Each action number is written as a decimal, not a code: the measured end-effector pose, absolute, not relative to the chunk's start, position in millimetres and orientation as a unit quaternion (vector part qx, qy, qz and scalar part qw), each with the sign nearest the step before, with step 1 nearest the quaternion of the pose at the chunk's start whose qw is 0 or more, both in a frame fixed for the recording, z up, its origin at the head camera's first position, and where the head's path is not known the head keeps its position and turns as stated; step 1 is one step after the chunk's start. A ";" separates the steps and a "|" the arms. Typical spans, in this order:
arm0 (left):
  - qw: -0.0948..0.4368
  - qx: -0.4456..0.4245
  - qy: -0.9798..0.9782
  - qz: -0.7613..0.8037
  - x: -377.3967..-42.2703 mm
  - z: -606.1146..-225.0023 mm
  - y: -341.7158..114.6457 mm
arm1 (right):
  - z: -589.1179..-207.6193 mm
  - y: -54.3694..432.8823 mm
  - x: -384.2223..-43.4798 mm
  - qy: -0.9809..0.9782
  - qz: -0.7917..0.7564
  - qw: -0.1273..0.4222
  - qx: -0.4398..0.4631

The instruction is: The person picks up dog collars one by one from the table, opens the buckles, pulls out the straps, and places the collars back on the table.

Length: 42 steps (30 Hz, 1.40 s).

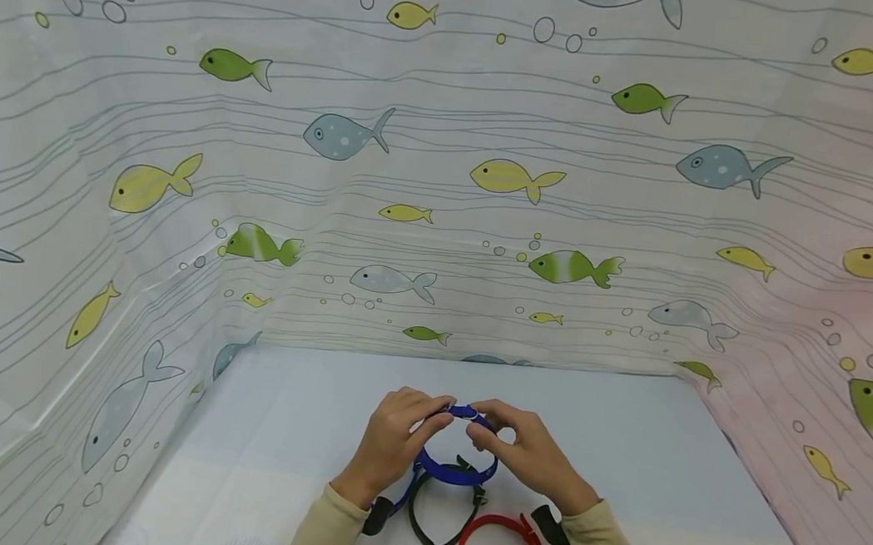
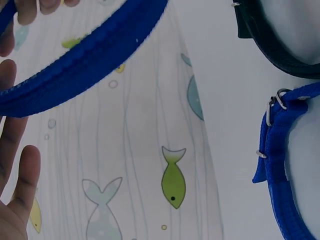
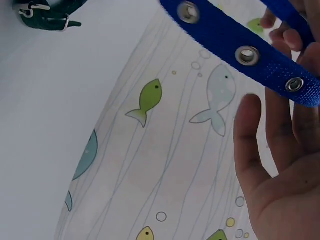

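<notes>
Head: blue collar [image 1: 458, 476] is held up between both hands as a loop, metal fitting [image 1: 467, 414] at the far side, between the fingertips. Left grip [image 1: 394, 441] pinches the strap with thumb and forefinger left of the fitting; right grip [image 1: 526, 455] pinches it on the right. Below on the bench [image 1: 620, 459]: green collar [image 1: 420, 535], red collar [image 1: 498, 520], and part of another blue one near the left wrist. Step looks like working the fastening; threading or undoing, can't tell. Best done with left steadying the fitting and right guiding the strap flat, no twist, small finger moves. Hold it above the others so nothing snags.

Left wrist: blue band sweeps across upper left, fingers round it at the frame edge; pinch itself not visible here. Other blue collar [image 2: 278, 165] lies at right, buckled, with the green one above it. Its strap layout could serve as a reference.

Right wrist: band shows metal eyelets [image 3: 247, 56], fingers behind it at right; contact partly hidden. If buckling, line the pin up square with one eyelet, seat it fully, then tuck the tail. Forcing it askew could bend the strap.
</notes>
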<state>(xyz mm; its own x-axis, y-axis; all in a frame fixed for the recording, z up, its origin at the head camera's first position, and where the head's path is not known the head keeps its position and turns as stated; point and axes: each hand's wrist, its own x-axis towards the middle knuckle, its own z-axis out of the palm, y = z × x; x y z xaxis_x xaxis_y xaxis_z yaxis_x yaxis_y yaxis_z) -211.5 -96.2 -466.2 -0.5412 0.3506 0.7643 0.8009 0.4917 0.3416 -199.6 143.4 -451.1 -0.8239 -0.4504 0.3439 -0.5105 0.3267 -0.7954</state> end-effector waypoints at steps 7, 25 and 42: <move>0.319 -0.359 -0.803 -0.353 -210.6 -466.3 -95.2 | -451.9 141.2 -200.1 -0.817 0.491 0.041 0.299; 0.295 -0.285 -0.843 -0.348 -245.1 -455.2 -144.1 | -458.8 182.8 -228.6 -0.846 0.429 0.172 0.266; 0.123 -0.190 -0.930 -0.289 -333.0 -481.6 -179.9 | -492.4 240.8 -291.8 -0.904 0.382 0.155 0.117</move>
<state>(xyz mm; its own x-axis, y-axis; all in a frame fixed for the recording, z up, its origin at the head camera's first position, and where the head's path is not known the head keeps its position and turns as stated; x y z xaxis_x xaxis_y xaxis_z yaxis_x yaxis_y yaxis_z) -333.0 -179.9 -481.6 -0.8977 0.2826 0.3381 0.4244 0.7610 0.4906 -291.8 240.8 -492.4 -0.9250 -0.0929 0.3685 -0.3290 0.6810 -0.6542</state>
